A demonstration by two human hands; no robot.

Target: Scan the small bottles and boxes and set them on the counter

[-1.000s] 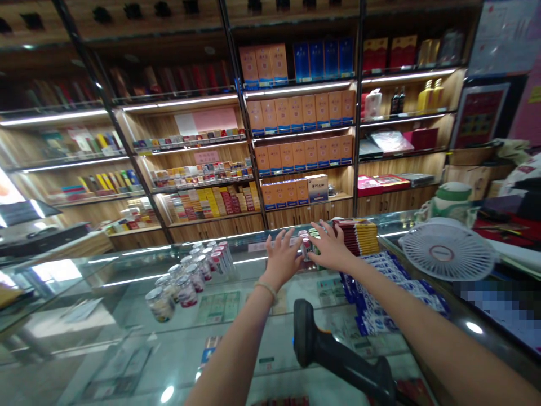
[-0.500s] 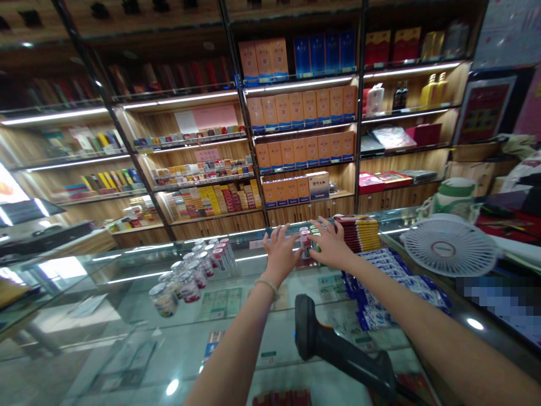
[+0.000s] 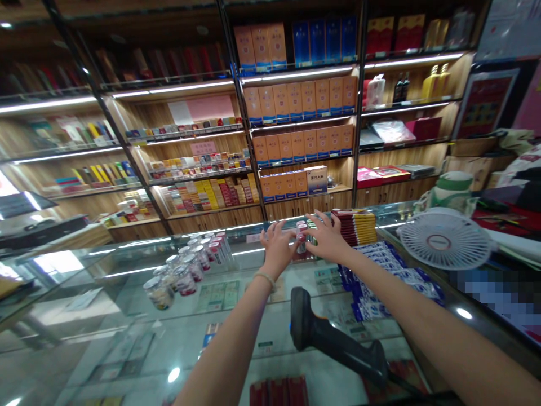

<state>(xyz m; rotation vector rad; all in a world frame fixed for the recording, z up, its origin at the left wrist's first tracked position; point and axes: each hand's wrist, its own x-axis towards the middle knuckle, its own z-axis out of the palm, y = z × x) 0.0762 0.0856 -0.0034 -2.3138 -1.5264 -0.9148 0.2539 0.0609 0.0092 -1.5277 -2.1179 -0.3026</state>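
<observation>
Both of my hands reach over the glass counter to a small group of containers. My left hand (image 3: pixel 276 248) is on their left side, fingers spread and curved, thumb tip close to a small pink-and-white container (image 3: pixel 301 234). From the other side my right hand (image 3: pixel 327 239) arches over them with fingers apart. Behind its fingers a green-labelled container (image 3: pixel 311 224) is partly hidden. I cannot tell whether the fingertips press on the containers. Nearer to me, a black handheld barcode scanner (image 3: pixel 333 338) lies between my forearms.
Several clear-sided jars (image 3: pixel 186 265) stand in rows at left. To the right are a stack of red-and-yellow packs (image 3: pixel 355 228), blue-and-white packets (image 3: pixel 380 276), a white fan (image 3: pixel 442 239) and a green-and-white jug (image 3: pixel 452 189). Shelves hold orange boxes (image 3: pixel 302 101) behind the counter (image 3: pixel 236 332).
The view has shifted slightly, so the counter items sit a little higher and further left. Both hands stay around the same small containers, with little visible change in the fingers.
</observation>
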